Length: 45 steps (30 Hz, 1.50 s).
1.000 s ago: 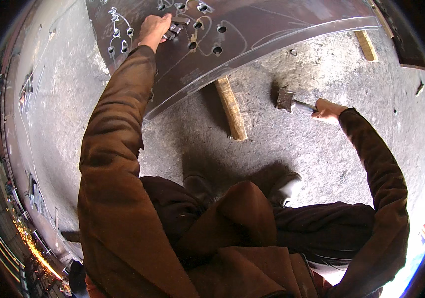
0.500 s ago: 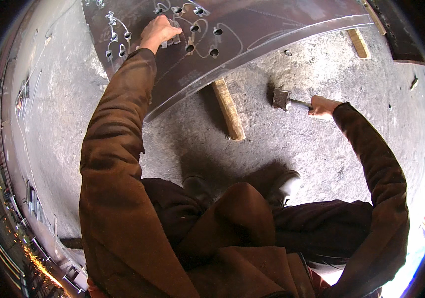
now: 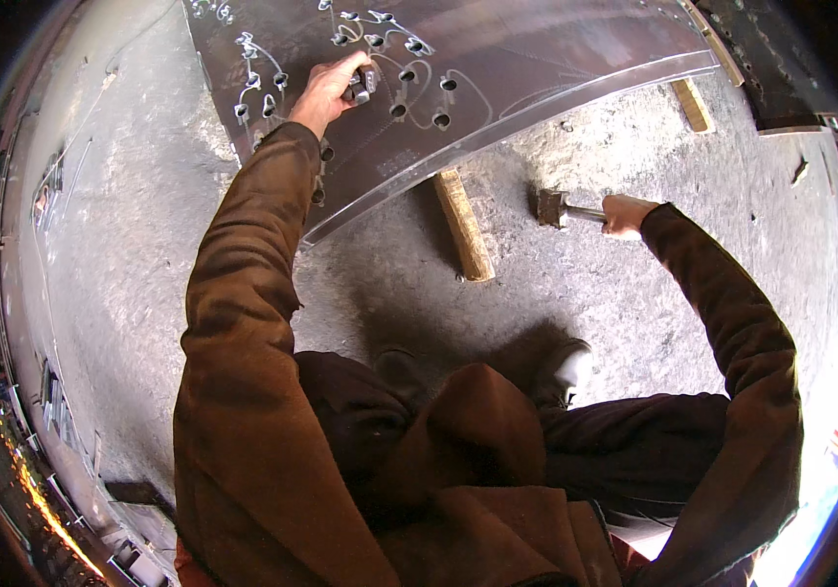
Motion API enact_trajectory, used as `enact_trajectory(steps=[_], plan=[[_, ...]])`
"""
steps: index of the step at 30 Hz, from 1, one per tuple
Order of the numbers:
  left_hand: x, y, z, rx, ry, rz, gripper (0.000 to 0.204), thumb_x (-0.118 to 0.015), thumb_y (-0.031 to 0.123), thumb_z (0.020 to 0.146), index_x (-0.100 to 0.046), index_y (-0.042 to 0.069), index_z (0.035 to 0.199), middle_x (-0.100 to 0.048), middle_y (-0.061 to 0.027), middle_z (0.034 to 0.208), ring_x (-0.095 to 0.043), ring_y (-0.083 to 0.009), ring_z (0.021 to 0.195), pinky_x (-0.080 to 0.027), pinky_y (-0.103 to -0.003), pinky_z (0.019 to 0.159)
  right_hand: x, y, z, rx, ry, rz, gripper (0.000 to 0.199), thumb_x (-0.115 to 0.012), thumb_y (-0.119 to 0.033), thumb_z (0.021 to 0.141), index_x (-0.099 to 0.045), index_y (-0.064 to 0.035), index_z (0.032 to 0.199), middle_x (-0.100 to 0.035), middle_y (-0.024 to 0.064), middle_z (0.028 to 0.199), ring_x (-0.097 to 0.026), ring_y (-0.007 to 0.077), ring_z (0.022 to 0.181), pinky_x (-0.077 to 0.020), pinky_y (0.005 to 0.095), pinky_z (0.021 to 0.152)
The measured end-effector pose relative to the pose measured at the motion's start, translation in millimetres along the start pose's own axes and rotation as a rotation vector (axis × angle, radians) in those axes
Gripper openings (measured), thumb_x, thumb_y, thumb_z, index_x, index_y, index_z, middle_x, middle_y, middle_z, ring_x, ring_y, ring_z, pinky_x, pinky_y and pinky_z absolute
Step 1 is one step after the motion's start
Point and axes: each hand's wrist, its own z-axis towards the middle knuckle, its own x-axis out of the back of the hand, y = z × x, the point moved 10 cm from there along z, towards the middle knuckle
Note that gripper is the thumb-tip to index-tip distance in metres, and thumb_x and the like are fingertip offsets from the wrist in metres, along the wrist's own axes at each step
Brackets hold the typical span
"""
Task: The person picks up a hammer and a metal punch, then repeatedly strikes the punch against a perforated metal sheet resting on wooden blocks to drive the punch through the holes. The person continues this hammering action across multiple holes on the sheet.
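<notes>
My left hand is over a large dark steel plate, its fingers closed around a small dark metal block. The block looks like several short pieces side by side, but the hand covers part of it. Round holes ringed with pale marked lines are spread over the plate near this hand. Off to the right, my right hand grips the handle of a hammer. The hammer's blocky head points left, above the floor and away from the plate's near edge.
A wooden block sticks out from under the plate's near edge, and another lies farther right. Rough grey concrete floor surrounds my feet. Another dark steel piece is at the far right. Orange sparks fly at the lower left.
My left hand has turned, and the metal block now shows at its right side. The plate has shifted slightly right in view. The right hand and hammer have shifted slightly left.
</notes>
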Motion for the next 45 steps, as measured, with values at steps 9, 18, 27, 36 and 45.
enact_trajectory(steps=[9, 18, 27, 36, 45], plan=[[-8.9, 134.3, -67.7, -0.038, -0.393, -0.746, 0.044, -0.065, 0.029, 0.084, -0.051, -0.006, 0.107, -0.057, -0.0182, 0.091, -0.051, -0.0230, 0.072, -0.043, -0.032, 0.060, 6.6, -12.1, 7.3, 0.133, 0.087, -0.146, 0.027, -0.069, -0.022, 0.076, -0.070, 0.0051, 0.080, -0.070, 0.0249, 0.078, -0.071, 0.0393, 0.076, -0.0547, 0.0480, 0.066], [37.7, 246.7, -260.5, -0.349, -0.114, -0.763, 0.034, -0.068, 0.003, 0.091, -0.054, -0.011, 0.118, -0.058, -0.0181, 0.105, -0.060, -0.0200, 0.089, -0.053, -0.027, 0.069, 13.2, -34.2, 23.7, 0.150, 0.047, -0.261, 0.033, -0.083, -0.031, 0.076, -0.078, -0.0086, 0.100, -0.076, 0.0137, 0.093, -0.072, 0.0328, 0.093, -0.0559, 0.0474, 0.079], [-33.4, 177.6, -425.1, -0.212, -0.152, -0.368, 0.053, -0.059, 0.017, 0.099, -0.043, 0.005, 0.148, -0.057, -0.0087, 0.100, -0.051, -0.0070, 0.065, -0.041, -0.016, 0.040, -26.2, 12.9, 120.7, 0.117, 0.012, -0.261, 0.040, -0.081, -0.035, 0.080, -0.076, -0.0041, 0.105, -0.075, 0.0152, 0.100, -0.071, 0.0325, 0.097, -0.0554, 0.0480, 0.080], [-62.4, 136.5, -390.7, -0.101, -0.186, -0.072, 0.037, -0.066, 0.015, 0.091, -0.056, 0.009, 0.126, -0.065, -0.0102, 0.086, -0.063, -0.0163, 0.060, -0.047, -0.029, 0.045, -35.2, 9.6, 85.9, 0.174, -0.012, -0.037, 0.038, -0.077, -0.035, 0.082, -0.075, 0.0024, 0.090, -0.073, 0.0170, 0.082, -0.072, 0.0299, 0.079, -0.0555, 0.0451, 0.068], [-63.9, 132.9, -374.6, -0.068, -0.122, -0.116, 0.034, -0.070, 0.016, 0.090, -0.059, 0.009, 0.122, -0.065, -0.0095, 0.087, -0.062, -0.0171, 0.064, -0.047, -0.030, 0.049, -49.5, 27.2, 33.7, 0.126, -0.015, 0.290, 0.032, -0.075, -0.028, 0.083, -0.071, 0.0038, 0.076, -0.066, 0.0150, 0.065, -0.067, 0.0265, 0.059, -0.0526, 0.0408, 0.053]])
